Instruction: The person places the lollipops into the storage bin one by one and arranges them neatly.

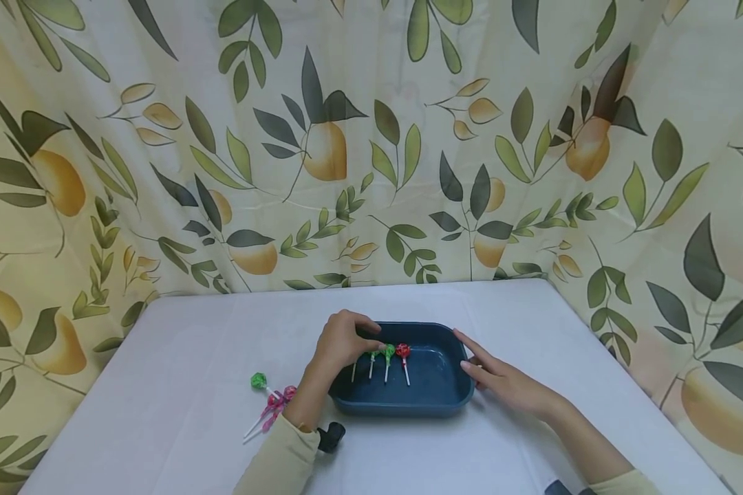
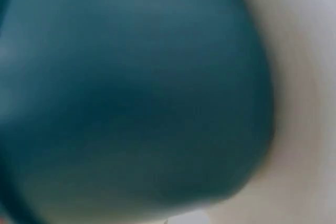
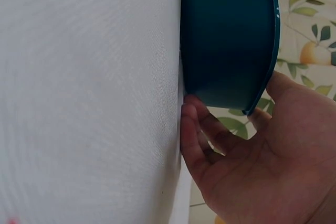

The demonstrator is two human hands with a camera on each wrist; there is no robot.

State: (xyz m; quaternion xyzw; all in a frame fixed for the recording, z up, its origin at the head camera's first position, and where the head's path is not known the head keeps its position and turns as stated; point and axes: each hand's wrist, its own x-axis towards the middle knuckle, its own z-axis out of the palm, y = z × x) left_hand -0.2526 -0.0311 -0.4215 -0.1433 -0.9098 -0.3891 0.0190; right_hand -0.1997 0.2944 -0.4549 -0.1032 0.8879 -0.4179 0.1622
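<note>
A dark blue rectangular tray [image 1: 436,409] stands on the white table. Inside lie lollipops side by side: a red one [image 1: 403,350], a green one [image 1: 389,352], another green one partly covered, and a white stick [image 1: 353,373] whose head the left hand hides. Over the tray's left part is my left hand [image 1: 342,342], its thumb and index fingertips apart with nothing visible between them; its other fingers are hidden. My right hand [image 1: 501,381] holds the tray's right end. In the right wrist view, curled fingers [image 3: 197,129] touch its base while a digit reaches the rim.
Left of my left forearm, green [image 1: 259,381] and pink [image 1: 272,404] lollipops lie on the white tabletop [image 1: 179,385]. A curtain [image 1: 371,206] printed with fruit and leaves hangs behind the table. The left wrist view is blurred and filled by the tray's wall.
</note>
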